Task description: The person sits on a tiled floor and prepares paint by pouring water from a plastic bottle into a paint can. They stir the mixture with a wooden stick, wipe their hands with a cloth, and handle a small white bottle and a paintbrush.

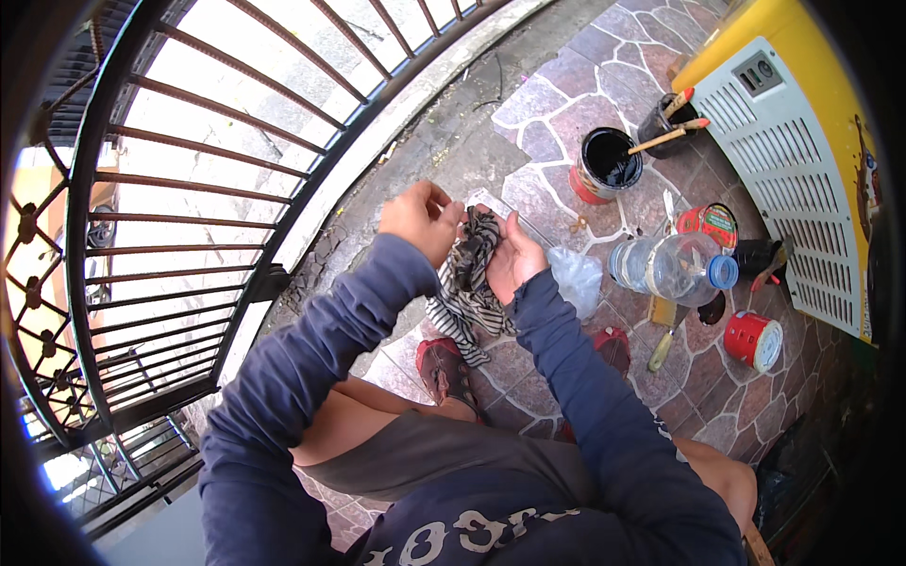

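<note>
A black-and-white striped rag (472,283) with dark stains hangs in front of me, above the floor between my shoes. My right hand (514,253) is palm up, its fingers behind the rag and its thumb at the side, holding the rag's upper part. At the rag's top left, my left hand (420,222) has its fingers curled in a pinch. What lies between those fingertips is hidden. Just right of the rag, a clear plastic bag (577,281) rests on the floor.
An open can of black paint (592,187) stands ahead right, by a dark pot (658,121) with wooden-handled brushes. Nearer are a clear bottle (668,264) with blue cap, a tool with a pale handle (661,353) and a red can (747,340). A vented machine (779,160) borders the right, a metal gate (198,196) the left.
</note>
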Available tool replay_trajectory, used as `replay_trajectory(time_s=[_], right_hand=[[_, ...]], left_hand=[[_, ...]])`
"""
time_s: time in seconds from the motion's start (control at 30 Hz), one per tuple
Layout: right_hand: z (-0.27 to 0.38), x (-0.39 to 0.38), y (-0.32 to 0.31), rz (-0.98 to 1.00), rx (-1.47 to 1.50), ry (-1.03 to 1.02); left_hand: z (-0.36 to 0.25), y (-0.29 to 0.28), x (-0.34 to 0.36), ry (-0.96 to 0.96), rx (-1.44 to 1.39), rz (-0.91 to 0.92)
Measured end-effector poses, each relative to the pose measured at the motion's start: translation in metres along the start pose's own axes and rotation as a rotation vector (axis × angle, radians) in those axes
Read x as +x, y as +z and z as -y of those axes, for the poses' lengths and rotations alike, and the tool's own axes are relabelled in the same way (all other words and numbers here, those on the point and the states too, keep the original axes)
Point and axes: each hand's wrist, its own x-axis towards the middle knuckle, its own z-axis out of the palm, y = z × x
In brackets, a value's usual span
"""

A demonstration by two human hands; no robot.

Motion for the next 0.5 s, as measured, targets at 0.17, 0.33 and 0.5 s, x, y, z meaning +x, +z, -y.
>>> replay_trajectory(time_s=[0.17,0.33,0.5], right_hand=[[0.004,0.001,0.048,0.656,0.367,0.218],[-0.001,-0.008,0.061,0.523,-0.14,0.056],[0.006,0.001,0.066,0.455,-0.585,-0.235]], left_hand=[[0.007,0.018,-0.052,0.084,-0.135,-0.31],[0.029,0.021,-0.055,-0.169,-0.524,-0.477],[0.034,0.028,-0.044,-0.172,-1.288,-0.186]])
